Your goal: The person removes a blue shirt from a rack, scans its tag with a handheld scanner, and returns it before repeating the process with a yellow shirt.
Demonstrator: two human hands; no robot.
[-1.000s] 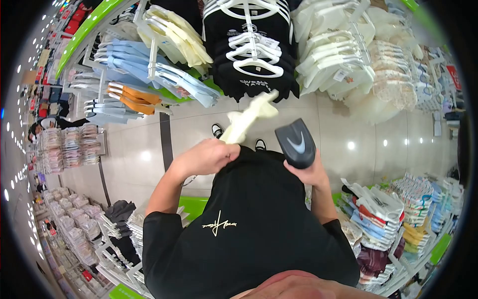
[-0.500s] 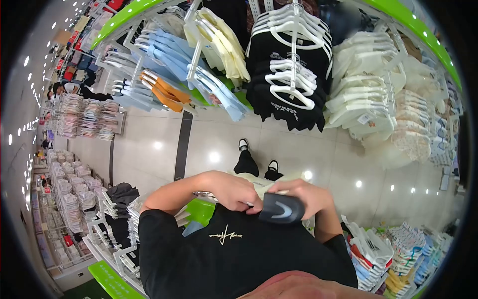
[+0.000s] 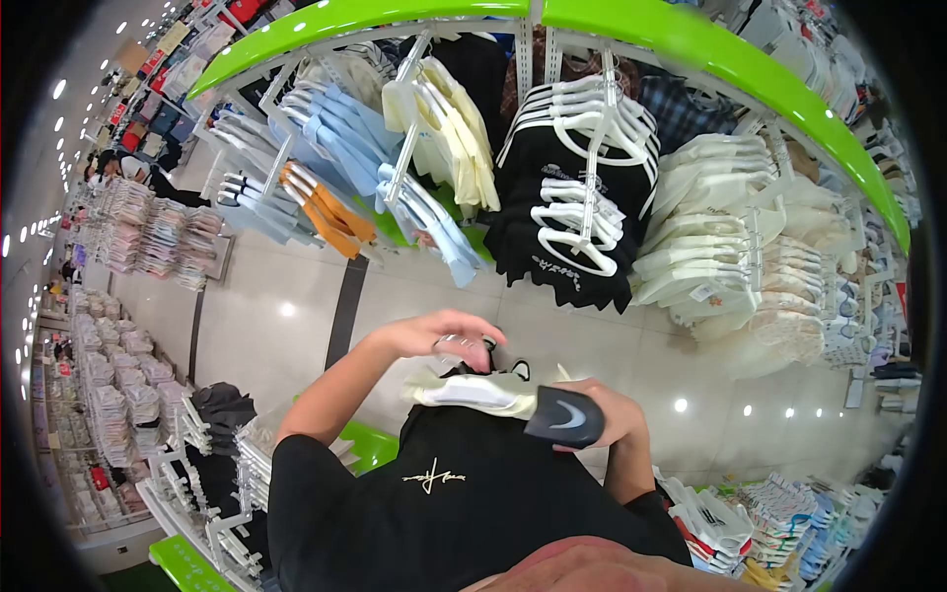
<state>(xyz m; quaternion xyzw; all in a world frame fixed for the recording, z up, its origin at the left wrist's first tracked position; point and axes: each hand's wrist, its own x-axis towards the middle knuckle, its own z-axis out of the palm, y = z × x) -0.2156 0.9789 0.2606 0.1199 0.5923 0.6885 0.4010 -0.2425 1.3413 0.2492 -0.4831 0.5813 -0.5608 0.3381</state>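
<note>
A pale cream garment (image 3: 472, 394), bunched and partly blurred, lies across the front of my black shirt between the two hands. My left hand (image 3: 449, 335) hovers just above it with the fingers stretched out and apart, holding nothing. At the garment's right end, my right hand (image 3: 617, 412) is closed beside a dark grey, rounded, block-like thing (image 3: 566, 418) with a pale curved mark. Its fingers are mostly hidden behind that block, so their grip on the cloth cannot be made out.
In front stands a green-edged rack (image 3: 395, 22) with black tops (image 3: 528, 217), cream clothes (image 3: 705, 252) and blue shirts (image 3: 345, 138) on white hangers. Folded stacks (image 3: 123, 375) line the left. Hanging clothes (image 3: 779, 523) are close behind on the right. A person (image 3: 148, 178) stands far left.
My left hand has lifted off the garment and opened, moving up and left. The right hand stays by the dark block. The view has tilted up, showing more of the rack.
</note>
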